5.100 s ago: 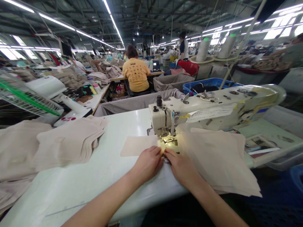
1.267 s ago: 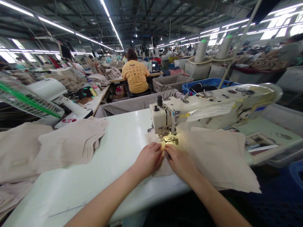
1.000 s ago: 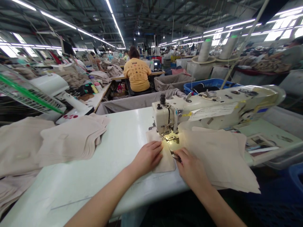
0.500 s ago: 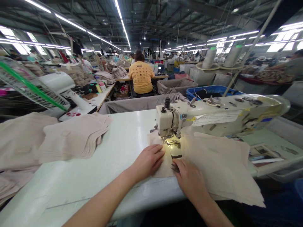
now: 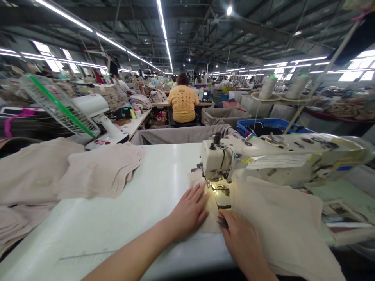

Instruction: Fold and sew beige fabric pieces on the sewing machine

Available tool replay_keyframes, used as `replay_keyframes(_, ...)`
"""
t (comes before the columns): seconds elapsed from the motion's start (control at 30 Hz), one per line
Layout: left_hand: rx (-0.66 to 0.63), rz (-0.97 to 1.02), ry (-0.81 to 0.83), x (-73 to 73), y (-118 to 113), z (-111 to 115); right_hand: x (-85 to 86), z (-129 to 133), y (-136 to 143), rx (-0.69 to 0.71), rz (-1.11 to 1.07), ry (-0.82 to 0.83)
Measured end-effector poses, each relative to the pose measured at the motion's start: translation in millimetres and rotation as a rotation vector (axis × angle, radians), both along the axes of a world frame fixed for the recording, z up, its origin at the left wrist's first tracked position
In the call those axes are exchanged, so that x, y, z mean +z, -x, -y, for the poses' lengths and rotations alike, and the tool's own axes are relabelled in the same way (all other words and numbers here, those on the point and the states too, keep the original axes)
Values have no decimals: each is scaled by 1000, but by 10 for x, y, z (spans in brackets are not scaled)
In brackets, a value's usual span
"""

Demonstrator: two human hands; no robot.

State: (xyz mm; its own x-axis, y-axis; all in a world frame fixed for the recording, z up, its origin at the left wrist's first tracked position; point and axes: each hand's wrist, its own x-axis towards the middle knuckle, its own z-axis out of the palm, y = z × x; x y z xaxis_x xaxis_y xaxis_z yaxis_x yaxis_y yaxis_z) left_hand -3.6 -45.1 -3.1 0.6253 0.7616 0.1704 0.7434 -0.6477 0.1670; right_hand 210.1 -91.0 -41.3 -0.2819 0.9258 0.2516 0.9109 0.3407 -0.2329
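Observation:
My left hand (image 5: 190, 208) lies flat, fingers a little apart, on a beige fabric piece (image 5: 212, 222) just left of the sewing machine's lit needle plate (image 5: 222, 197). In my right hand (image 5: 238, 230) is a small dark metal tool (image 5: 222, 222), perhaps thread snips, partly hidden by the fingers. That hand rests at the fabric's right edge, in front of the plate. The sewing machine (image 5: 213, 158) has its presser foot over the fabric's far part. More beige fabric (image 5: 281, 218) lies right of the plate, hanging over the front edge.
Stacks of beige pieces (image 5: 99, 171) lie on the table (image 5: 117, 226) at the left, with a white fan (image 5: 90, 103) behind them. A person in a yellow shirt (image 5: 183, 102) sits ahead, beyond a grey cloth bin (image 5: 181, 134). A blue basket (image 5: 275, 125) stands behind the machine.
The camera view has shifted, so the scene sits lower and further right. My left hand's fingers have spread slightly on the fabric. My right hand keeps its hold on the tool.

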Motion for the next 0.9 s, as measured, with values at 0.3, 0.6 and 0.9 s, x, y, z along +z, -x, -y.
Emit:
replay_keyframes(0.3, 53, -92, 59, -12, 86, 79, 23, 20, -1, -3, 43, -44)
replay_keyframes(0.6, 133, -52, 18, 260, 322, 472, 26, 32, 0, -14, 46, -21)
replay_keyframes(0.9, 251, -276, 177, 294, 26, 388, 198, 28, 15, 21, -26, 56)
